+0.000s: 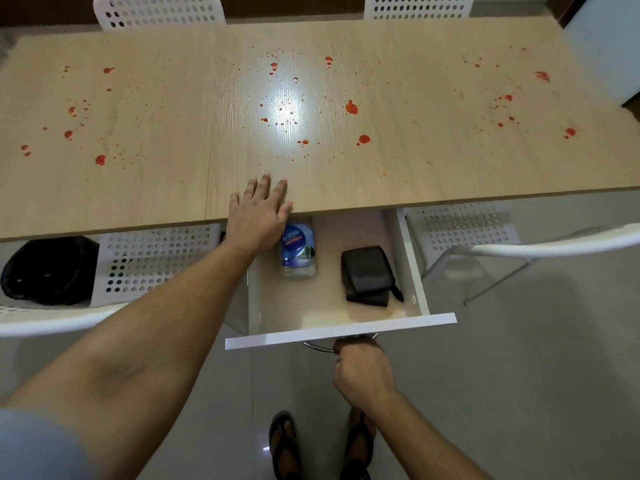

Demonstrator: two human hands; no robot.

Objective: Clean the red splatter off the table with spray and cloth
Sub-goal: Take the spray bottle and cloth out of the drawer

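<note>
Fingers (pixel 266 188) spread flat on table (pixel 450 168), right hand (pixel 363 372) gripping handle (pixel 317 346)

Four white perforated chairs (pixel 157 10) stood around; a black bag (pixel 50 270) lay on one seat; grey tiled floor (pixel 519 358); brown sandals (pixel 285 445).

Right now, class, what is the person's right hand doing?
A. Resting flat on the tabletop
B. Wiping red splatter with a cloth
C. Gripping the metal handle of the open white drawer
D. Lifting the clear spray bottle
C: the right hand is closed around the curved metal handle below the open white drawer's front panel.
</note>
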